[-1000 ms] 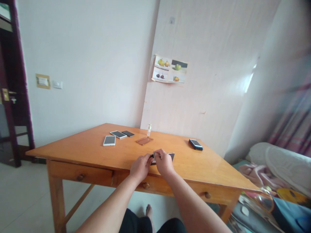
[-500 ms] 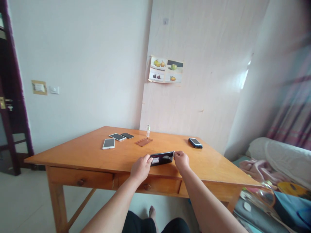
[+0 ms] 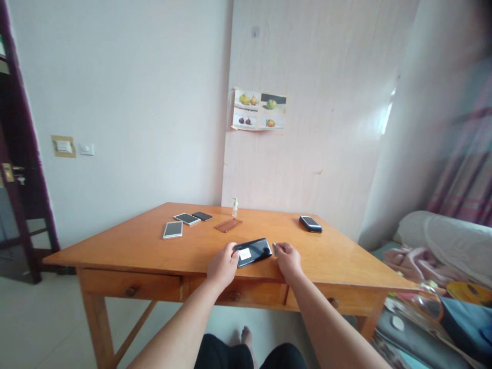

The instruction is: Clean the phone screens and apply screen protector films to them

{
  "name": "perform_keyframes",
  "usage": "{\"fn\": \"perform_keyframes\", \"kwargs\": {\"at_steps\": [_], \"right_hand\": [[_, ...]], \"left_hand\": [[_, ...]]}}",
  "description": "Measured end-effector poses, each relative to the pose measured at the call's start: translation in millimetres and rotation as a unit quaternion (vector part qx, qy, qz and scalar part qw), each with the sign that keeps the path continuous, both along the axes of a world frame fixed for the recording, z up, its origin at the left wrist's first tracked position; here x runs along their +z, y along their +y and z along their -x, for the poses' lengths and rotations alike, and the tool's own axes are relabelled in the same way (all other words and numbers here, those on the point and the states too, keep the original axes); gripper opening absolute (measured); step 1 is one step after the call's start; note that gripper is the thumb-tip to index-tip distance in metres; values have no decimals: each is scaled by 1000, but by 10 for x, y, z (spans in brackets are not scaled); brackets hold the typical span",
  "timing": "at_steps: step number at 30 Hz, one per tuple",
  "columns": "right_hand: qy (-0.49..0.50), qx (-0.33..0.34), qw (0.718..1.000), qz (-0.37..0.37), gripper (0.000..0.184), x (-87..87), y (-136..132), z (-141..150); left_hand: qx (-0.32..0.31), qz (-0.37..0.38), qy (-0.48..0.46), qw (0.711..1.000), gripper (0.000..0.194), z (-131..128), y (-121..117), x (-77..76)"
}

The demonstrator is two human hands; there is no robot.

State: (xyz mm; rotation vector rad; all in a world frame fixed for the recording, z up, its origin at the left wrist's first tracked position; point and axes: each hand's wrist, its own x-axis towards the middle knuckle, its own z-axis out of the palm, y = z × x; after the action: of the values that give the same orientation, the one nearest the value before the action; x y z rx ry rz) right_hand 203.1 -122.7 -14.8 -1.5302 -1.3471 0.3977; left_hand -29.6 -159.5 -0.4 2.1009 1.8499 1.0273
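A dark phone point(image 3: 254, 250) with a white label on it lies near the front edge of the wooden table point(image 3: 142, 248). My left hand point(image 3: 223, 265) is closed on the phone's left end. My right hand point(image 3: 288, 260) sits just off the phone's right end. Its fingers are pinched on a small grey thing that I cannot make out.
Further back on the table lie a white phone point(image 3: 172, 229), two more phones point(image 3: 186, 218) point(image 3: 202, 216), a clear brownish case point(image 3: 228, 224), a small pump bottle point(image 3: 234, 207) and a blue phone point(image 3: 310, 223). A bed with bedding point(image 3: 438, 246) stands at the right, a dark door point(image 3: 15, 205) at the left.
My right hand moved from the phone's left end, beside my left hand, to just past its right end. The phone now lies flatter with its white label showing.
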Motion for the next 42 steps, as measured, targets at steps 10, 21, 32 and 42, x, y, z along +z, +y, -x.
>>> {"fn": "perform_keyframes", "kwargs": {"at_steps": [10,21,32,42], "right_hand": [[-93,16,995,15,26,60,-67,69],[-151,11,988,23,25,81,-85,83],[-173,1,985,20,23,70,-96,118],[-182,6,983,21,24,58,-86,95]], "left_hand": [[-35,26,-42,998,31,44,24,23],[-32,24,-35,999,32,42,56,-15],[-49,14,-19,998,69,6,14,-27],[-55,-25,36,998,58,-36,-58,17]]}}
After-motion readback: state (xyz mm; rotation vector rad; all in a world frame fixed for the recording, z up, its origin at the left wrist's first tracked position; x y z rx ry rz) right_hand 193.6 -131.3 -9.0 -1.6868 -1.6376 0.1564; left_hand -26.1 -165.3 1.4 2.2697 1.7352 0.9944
